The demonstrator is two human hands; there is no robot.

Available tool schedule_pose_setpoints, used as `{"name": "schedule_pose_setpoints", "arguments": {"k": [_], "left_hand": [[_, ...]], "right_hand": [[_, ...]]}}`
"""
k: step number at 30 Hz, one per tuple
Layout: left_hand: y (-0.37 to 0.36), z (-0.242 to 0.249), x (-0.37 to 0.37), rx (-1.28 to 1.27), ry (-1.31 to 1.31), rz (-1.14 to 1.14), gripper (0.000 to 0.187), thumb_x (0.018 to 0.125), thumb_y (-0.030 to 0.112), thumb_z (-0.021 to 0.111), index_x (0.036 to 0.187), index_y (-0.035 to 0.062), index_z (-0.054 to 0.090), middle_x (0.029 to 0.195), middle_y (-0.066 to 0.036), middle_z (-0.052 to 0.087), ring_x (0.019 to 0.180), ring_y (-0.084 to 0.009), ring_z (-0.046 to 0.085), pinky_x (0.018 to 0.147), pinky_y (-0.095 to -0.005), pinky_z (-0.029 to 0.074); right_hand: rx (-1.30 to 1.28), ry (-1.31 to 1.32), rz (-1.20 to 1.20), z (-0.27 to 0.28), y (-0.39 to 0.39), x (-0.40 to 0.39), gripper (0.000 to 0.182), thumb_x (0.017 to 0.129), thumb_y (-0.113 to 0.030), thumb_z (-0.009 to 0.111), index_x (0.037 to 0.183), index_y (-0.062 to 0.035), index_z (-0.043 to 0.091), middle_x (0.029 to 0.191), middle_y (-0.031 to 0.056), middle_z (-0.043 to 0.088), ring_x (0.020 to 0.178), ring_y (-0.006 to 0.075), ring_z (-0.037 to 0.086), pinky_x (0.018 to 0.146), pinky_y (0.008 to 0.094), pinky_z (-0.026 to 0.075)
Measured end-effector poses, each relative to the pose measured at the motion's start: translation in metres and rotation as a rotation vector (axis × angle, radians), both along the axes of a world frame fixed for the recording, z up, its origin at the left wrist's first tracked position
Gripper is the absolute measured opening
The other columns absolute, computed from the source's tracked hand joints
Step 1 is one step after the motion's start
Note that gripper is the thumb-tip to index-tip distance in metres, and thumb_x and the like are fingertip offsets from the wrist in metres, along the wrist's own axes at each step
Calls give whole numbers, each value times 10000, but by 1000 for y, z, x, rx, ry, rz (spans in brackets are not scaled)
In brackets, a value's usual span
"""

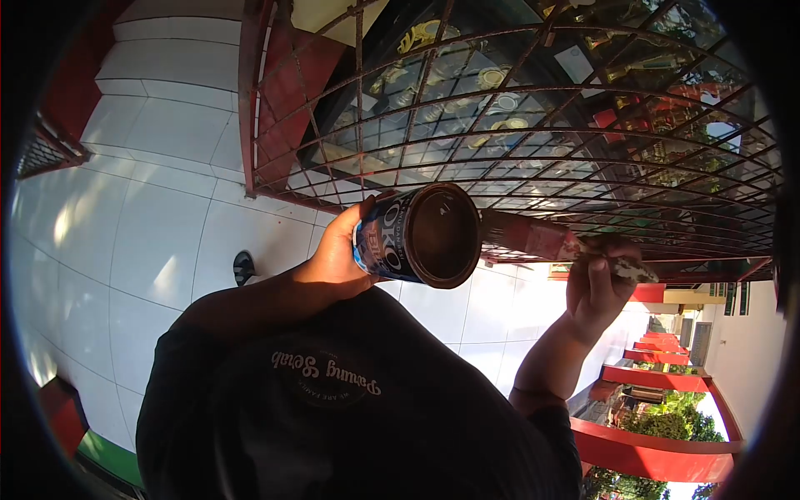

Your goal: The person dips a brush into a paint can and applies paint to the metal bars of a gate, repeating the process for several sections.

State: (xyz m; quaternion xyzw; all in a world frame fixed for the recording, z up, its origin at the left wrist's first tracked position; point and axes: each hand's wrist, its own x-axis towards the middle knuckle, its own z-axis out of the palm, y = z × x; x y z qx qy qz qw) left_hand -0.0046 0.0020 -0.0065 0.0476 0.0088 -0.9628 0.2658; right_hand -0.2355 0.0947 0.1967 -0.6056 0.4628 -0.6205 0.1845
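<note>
My left hand (337, 254) grips a blue-labelled paint can (417, 236) by its side, tilted so that its dark open mouth faces me. My right hand (596, 292) is closed on a paintbrush (537, 239) with a reddish, paint-smeared body. The brush points left, and its tip lies just behind the can's rim. Both are held up in front of a red-brown metal grille (517, 133). My black shirt with pale lettering (329, 379) fills the lower part of the view.
Behind the grille is a glass-fronted cabinet with trophies (492, 79). White floor tiles (158, 225) spread to the left, with a dark sandalled foot (242, 267) on them. Red roof edges and green trees (667, 417) show at lower right.
</note>
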Motion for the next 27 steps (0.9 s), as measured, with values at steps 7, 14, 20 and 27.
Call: {"name": "schedule_pose_setpoints", "arguments": {"k": [7,14,20,27], "left_hand": [[-4,2,11,25,1,28,536,944,513,484,1299,121,572,1241,-80,645,1152,-267,606,989,-495,455],[-14,7,45,-88,65,93,542,967,477,442,1349,104,534,1327,-109,592,1234,-292,558,1045,-517,419],[-39,-5,96,-129,27,186,567,984,477,405,1401,99,468,1415,-110,509,1319,-289,472,1108,-505,355],[-41,-5,176,-556,-400,361,631,865,263,648,1422,124,387,1423,-117,456,1319,-325,451,1046,-480,420]], "right_hand": [[256,-946,-23,-68,-23,14,131,982,-159,571,1073,-64,560,970,56,647,898,169,664,812,285,549],[358,-1293,334,-101,-41,23,172,999,-158,531,1061,-22,615,1098,153,670,1035,235,673,894,284,583],[307,-1348,343,-128,-82,65,277,1019,-208,496,1107,49,548,1161,190,640,1038,214,671,850,259,603],[122,-1292,36,-163,-152,130,103,968,-111,574,1016,-20,572,995,118,669,936,230,686,825,317,601]]}}
